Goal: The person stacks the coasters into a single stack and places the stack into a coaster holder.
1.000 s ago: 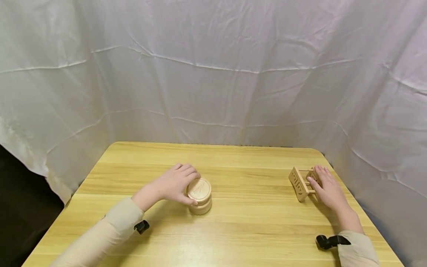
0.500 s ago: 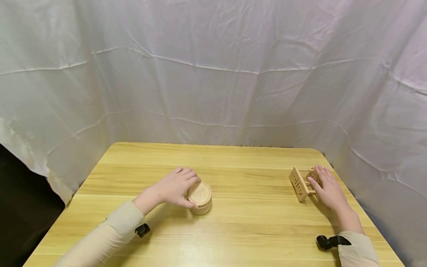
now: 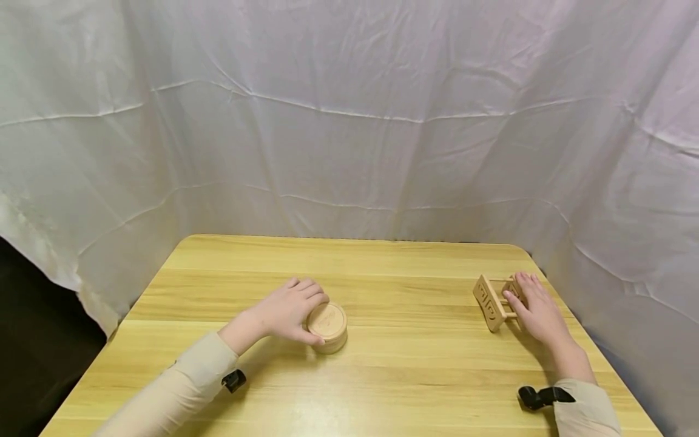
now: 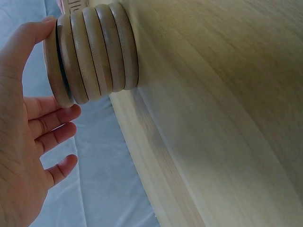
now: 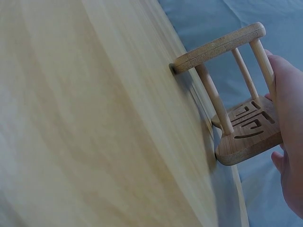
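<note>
A stack of several round wooden coasters (image 4: 104, 52) stands left of the table's middle. My left hand (image 3: 286, 312) pinches the top coaster (image 3: 327, 320) at its edge between thumb and index finger, the other fingers loosely bent below it in the left wrist view. A dark gap shows between this coaster and the one beneath. Over at the right, a wooden coaster holder (image 3: 488, 303) stands on the table, with carved end panels joined by dowels. My right hand (image 3: 540, 312) grips its right-hand panel (image 5: 251, 123), thumb on the inner side; part of the panel is hidden.
The wood-grain table (image 3: 404, 376) has rounded far corners and ends just right of the holder. White curtains (image 3: 349, 152) hang behind it and along both sides. A black wrist strap (image 3: 543, 396) sits on the right sleeve.
My left hand has lowered the top coaster onto the stack, closing most of the gap seen a second ago. The right hand and the holder have stayed in place.
</note>
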`<state>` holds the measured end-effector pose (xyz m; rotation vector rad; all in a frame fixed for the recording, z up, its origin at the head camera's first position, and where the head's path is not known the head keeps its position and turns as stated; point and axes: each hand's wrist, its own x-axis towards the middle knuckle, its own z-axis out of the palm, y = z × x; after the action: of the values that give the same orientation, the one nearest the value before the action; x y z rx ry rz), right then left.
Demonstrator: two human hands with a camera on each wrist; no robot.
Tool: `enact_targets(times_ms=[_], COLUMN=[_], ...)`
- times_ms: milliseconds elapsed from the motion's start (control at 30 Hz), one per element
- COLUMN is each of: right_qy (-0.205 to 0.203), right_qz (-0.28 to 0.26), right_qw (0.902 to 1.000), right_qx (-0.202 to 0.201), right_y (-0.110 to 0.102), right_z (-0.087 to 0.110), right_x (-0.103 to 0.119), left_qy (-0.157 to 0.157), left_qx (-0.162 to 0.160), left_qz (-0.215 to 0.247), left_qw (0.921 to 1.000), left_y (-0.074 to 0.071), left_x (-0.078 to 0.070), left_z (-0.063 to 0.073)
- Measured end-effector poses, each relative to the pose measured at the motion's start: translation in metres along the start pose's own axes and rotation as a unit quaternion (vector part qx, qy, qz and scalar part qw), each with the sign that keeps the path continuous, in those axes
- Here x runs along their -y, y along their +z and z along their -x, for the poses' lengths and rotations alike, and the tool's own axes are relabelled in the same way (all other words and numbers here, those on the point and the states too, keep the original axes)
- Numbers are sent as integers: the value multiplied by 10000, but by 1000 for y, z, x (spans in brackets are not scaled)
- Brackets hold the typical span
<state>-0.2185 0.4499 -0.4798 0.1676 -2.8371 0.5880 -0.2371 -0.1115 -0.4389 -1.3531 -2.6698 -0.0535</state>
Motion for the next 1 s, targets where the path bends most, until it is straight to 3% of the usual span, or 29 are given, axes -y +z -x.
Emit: enact_targets(times_ms=[1000], right_qy=[-7], right_qz=[11], right_qw=[10000], right_qx=[6], right_y=[2], right_z=[0], right_x=[-2], left_qy=[-97], left_qx=[189], left_qz=[339], left_qw=[9992], left_y=[1], left_x=[0], left_z=[3])
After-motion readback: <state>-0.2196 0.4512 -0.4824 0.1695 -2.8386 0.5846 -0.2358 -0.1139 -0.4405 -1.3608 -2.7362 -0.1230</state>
